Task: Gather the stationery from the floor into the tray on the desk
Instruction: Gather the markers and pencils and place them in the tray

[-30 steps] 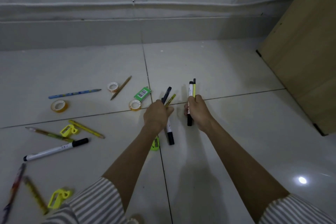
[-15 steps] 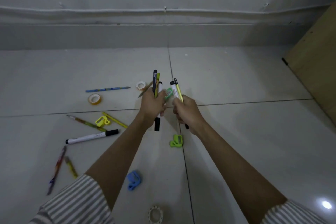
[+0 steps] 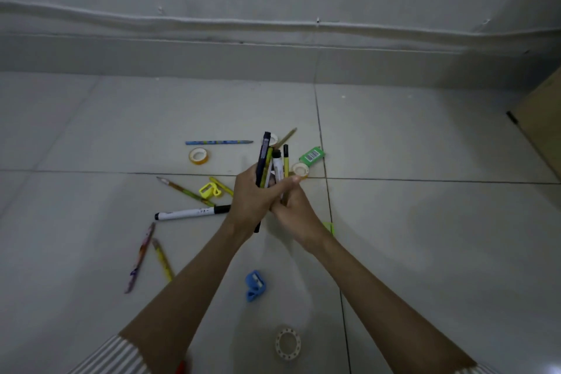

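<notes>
Both hands clasp a bundle of pens [image 3: 267,161] upright above the tiled floor [image 3: 425,237], near its far edge. The left hand [image 3: 250,200] grips the middle and the right hand [image 3: 296,212] curls round the lower end. Loose stationery (a white marker [image 3: 191,213], a blue sharpener [image 3: 255,284]) lies on the tiles nearby.

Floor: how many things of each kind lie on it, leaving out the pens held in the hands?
Pencils: 6
Tape rolls: 4
Sharpeners: 3 (green one mostly hidden by the right arm)
Markers: 1
Erasers: 1
Total: 15
</notes>
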